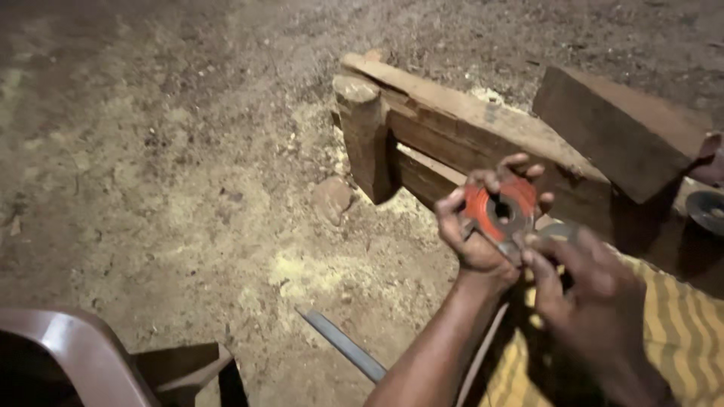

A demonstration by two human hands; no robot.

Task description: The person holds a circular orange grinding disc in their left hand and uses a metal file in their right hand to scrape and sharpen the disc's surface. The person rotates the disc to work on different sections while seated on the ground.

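Nearest the camera, the right hand [596, 301] is seen from the back, blurred, with its fingertips brought up against the lower edge of the red disc [501, 211]. Whether anything is pinched in those fingers cannot be told; a grey piece just beside them is too blurred to name. The disc, round with a dark hole at its middle, is held upright and facing the camera, seemingly so that its face and hub can be reached. It is gripped by the left hand [475, 234], whose fingers are curled around the rim from behind, with the thumb pressed on the near left edge; that hand is closed on the disc, not flat. Both hands are raised above the ground [151, 151], in front of a wooden frame [452, 128] that rests on the dirt. A thick block [618, 128] is leaned on the frame's right end. Pale sawdust [309, 271] is scattered on the ground near the frame's left post. A striped yellow cloth [679, 332] is seen under the right hand. A grey blade [343, 345] lies on the ground below the left forearm, and a brown chair [75, 354] fills the bottom left corner.
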